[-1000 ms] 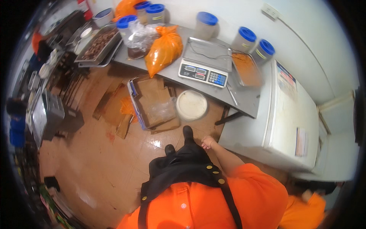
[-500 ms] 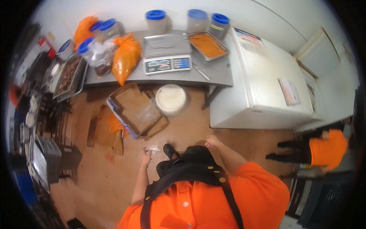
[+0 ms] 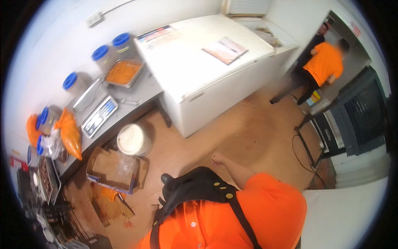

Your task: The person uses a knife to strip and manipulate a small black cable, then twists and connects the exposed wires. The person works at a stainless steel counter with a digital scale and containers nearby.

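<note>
Brown tiled floor [image 3: 186, 145] spreads before me, with the white chest freezer [image 3: 232, 112] ahead of my right hand [image 3: 217, 159], well apart from it. That hand's fingers are loosely half curled, and I see nothing held. Of my left hand [image 3: 155, 206] only a blurred bit shows beside the black apron [image 3: 203, 184], so I cannot tell its state. Ahead to my left, the white lidded bucket [image 3: 131, 139] stands near the grey table [image 3: 147, 89] and the cardboard box [image 3: 103, 164]. To move well here, I think I should leave good room around both.
</note>
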A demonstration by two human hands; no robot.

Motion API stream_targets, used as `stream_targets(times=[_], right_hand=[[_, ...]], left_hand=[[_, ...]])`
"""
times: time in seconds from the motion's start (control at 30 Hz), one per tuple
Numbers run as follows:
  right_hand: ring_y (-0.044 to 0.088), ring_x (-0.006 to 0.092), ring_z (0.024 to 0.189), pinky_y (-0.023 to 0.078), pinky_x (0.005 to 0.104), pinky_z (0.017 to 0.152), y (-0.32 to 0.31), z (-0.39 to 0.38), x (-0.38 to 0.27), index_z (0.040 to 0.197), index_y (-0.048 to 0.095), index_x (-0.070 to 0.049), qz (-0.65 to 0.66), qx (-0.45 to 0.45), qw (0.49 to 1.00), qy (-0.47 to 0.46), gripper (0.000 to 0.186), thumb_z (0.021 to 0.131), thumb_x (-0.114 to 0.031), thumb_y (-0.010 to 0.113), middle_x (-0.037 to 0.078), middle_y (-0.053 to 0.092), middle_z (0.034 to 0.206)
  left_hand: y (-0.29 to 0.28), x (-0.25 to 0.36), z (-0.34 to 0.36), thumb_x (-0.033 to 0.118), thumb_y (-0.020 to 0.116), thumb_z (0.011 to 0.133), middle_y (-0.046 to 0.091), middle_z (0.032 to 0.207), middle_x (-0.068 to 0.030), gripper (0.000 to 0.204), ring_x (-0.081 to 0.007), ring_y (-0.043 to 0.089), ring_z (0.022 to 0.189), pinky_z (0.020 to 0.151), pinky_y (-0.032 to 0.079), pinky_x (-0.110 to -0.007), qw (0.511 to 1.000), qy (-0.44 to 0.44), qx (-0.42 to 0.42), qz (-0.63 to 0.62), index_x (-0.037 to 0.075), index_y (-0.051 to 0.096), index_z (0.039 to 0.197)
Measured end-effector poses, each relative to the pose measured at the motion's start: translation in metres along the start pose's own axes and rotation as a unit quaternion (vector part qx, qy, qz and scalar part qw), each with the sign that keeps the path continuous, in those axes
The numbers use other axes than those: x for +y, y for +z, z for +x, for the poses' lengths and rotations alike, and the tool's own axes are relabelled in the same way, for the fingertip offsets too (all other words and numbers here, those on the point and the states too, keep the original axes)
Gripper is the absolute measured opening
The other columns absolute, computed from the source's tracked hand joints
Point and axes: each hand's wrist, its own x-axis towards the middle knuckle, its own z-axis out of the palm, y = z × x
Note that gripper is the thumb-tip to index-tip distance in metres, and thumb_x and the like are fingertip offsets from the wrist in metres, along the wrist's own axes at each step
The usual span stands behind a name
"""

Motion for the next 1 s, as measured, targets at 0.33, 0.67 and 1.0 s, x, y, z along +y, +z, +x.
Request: stream_targets(times=[0.33, 0.67, 1.0], right_hand=[[0.067, 0.0243, 0.077, 0.053, 0.0395, 0.065, -0.084, -0.127, 0.151, 0.119, 0.057, 0.001, 0.230, 0.057, 0.963, 0.125, 0.038, 0.098, -0.030, 0.053, 0.017, 0.069, 0.098], [0.066, 0.0278, 0.083, 0.053, 0.0405, 0.071, -0.241, -0.053, 0.200, 0.122, 0.056, 0.003, 0.401, 0.269, 0.875, 0.025, 0.035, 0.102, -0.025, 0.050, 0.018, 0.067, 0.100], [0.061, 0.0102, 0.075, 0.047, 0.0264, 0.061, -0.583, -0.080, -0.162, 0.108, 0.063, -0.007, 0.139, 0.351, 0.862, -0.338, 0.015, 0.097, -0.014, 0.054, 0.003, 0.068, 0.089]], left_hand=[[0.155, 0.190, 0.031, 0.029, 0.059, 0.096, 0.066, 0.096, -0.0151, 0.044, -0.0221, 0.065, 0.077, 0.055, 0.052, -0.033, 0.953, 0.295, 0.042, 0.048, -0.002, 0.048, 0.125], [0.287, 0.392, -0.109, 0.022, 0.048, 0.102, 0.066, 0.117, -0.0149, 0.036, -0.0212, 0.067, 0.093, 0.073, 0.053, -0.032, 0.913, 0.303, -0.262, -0.074, -0.001, 0.051, 0.129], [0.329, 0.695, -0.221, 0.016, 0.049, 0.100, 0.049, 0.138, -0.0205, 0.044, -0.0278, 0.060, 0.113, 0.084, 0.052, -0.036, 0.809, 0.423, -0.311, -0.264, -0.005, 0.043, 0.138]])
